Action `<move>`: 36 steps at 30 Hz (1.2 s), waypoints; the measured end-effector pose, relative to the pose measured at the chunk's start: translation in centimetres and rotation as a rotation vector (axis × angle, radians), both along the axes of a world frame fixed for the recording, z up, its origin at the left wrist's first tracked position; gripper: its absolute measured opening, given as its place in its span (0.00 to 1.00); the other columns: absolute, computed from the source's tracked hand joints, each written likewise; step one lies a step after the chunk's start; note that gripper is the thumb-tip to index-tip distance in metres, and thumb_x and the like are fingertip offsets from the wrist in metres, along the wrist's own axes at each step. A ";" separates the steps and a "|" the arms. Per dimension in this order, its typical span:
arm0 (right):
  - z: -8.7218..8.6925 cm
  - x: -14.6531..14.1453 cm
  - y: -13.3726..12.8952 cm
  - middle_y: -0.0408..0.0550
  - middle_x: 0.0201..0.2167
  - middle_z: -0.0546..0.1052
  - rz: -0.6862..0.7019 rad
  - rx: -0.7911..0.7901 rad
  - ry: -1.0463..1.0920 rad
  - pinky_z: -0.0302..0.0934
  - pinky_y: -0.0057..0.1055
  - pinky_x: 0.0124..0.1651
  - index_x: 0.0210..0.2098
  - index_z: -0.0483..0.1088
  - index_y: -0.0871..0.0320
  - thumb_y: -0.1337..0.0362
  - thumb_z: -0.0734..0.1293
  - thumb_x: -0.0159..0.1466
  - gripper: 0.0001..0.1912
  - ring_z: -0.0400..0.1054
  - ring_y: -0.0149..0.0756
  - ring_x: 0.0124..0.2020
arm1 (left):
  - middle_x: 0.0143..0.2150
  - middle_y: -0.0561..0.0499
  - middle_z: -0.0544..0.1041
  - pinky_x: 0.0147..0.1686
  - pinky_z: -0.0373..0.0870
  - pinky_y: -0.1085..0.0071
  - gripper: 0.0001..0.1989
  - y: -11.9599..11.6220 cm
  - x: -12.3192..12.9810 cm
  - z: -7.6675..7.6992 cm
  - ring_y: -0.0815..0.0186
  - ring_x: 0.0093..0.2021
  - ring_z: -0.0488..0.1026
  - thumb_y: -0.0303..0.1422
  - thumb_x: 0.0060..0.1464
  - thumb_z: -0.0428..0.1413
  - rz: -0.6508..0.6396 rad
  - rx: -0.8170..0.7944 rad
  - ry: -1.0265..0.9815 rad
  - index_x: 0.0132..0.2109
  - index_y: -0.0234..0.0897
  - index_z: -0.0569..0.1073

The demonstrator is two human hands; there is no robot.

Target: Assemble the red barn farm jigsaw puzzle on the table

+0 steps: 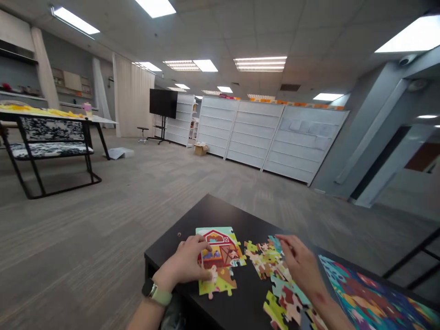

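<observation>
A partly joined jigsaw puzzle (220, 250) with a red barn picture lies on the black table. My left hand (187, 261), with a watch on its wrist, rests over the puzzle's left edge, thumb and fingers apart on its surface. To the right is a heap of loose puzzle pieces (266, 261), green, brown and cream. Over that heap's far right side, my right hand (300, 261) is closed in a pinch at a light blue puzzle piece (275, 243). More loose pieces (287, 300) lie nearer me, partly under my right forearm.
A colourful picture sheet (374, 293) covers the right part of the black table (213, 208). One tiny round object (179, 234) lies near the table's left edge. Beyond are a patterned chair (55, 137), a screen on a stand (163, 103) and white shelving (254, 133).
</observation>
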State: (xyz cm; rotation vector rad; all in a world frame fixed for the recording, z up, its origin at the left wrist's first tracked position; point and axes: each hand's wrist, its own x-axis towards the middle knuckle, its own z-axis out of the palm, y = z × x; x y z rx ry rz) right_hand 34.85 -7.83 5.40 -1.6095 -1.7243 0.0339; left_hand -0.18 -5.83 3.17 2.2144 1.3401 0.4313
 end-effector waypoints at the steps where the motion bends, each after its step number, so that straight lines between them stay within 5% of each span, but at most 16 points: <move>1: 0.1 1.9 0.2 0.56 0.44 0.79 -0.070 0.016 0.014 0.65 0.43 0.49 0.42 0.76 0.55 0.51 0.57 0.67 0.20 0.73 0.49 0.43 | 0.66 0.45 0.66 0.64 0.55 0.51 0.33 -0.1 0.2 0.0 0.45 0.68 0.58 0.43 0.40 0.67 -0.001 -0.012 0.016 0.56 0.48 0.74; 4: -0.3 5.4 -0.1 0.57 0.41 0.81 -0.196 0.023 0.046 0.66 0.41 0.44 0.42 0.75 0.57 0.51 0.55 0.66 0.22 0.74 0.48 0.39 | 0.70 0.44 0.60 0.65 0.51 0.48 0.40 -0.4 0.8 -0.2 0.43 0.70 0.52 0.44 0.34 0.69 0.007 -0.052 0.080 0.59 0.50 0.73; 8: -1.3 6.2 -0.9 0.55 0.38 0.82 -0.159 -0.046 0.027 0.67 0.39 0.43 0.43 0.76 0.58 0.54 0.56 0.67 0.21 0.75 0.46 0.37 | 0.71 0.47 0.60 0.66 0.50 0.49 0.35 -0.5 1.5 -0.4 0.44 0.71 0.51 0.41 0.40 0.66 0.032 -0.044 0.117 0.59 0.52 0.73; 11: -1.6 5.2 -1.3 0.52 0.38 0.81 -0.066 -0.100 0.001 0.67 0.39 0.46 0.43 0.76 0.56 0.60 0.56 0.67 0.18 0.75 0.44 0.39 | 0.70 0.48 0.61 0.65 0.52 0.47 0.26 -0.5 2.1 -0.7 0.45 0.71 0.51 0.38 0.49 0.59 0.054 0.045 0.116 0.57 0.52 0.74; 14: -1.7 3.2 -1.9 0.50 0.44 0.81 0.078 -0.135 -0.034 0.65 0.38 0.54 0.45 0.77 0.55 0.67 0.58 0.65 0.18 0.73 0.42 0.48 | 0.72 0.49 0.59 0.64 0.53 0.46 0.29 -0.4 2.6 -1.2 0.45 0.71 0.52 0.33 0.46 0.59 0.012 0.076 0.129 0.58 0.51 0.74; 20: -2.6 -0.5 -2.5 0.51 0.65 0.69 0.350 -0.270 -0.188 0.50 0.50 0.68 0.65 0.65 0.55 0.73 0.61 0.58 0.34 0.55 0.48 0.68 | 0.72 0.50 0.61 0.64 0.54 0.45 0.28 0.0 2.8 -1.9 0.44 0.71 0.54 0.35 0.50 0.60 -0.040 0.071 0.147 0.60 0.54 0.73; 36: -2.7 1.7 -1.6 0.53 0.51 0.74 0.117 -0.272 -0.037 0.60 0.40 0.60 0.55 0.71 0.57 0.67 0.66 0.63 0.20 0.67 0.44 0.56 | 0.71 0.48 0.62 0.63 0.57 0.41 0.24 1.0 2.5 -3.1 0.44 0.71 0.54 0.36 0.59 0.54 0.013 0.109 0.163 0.61 0.54 0.72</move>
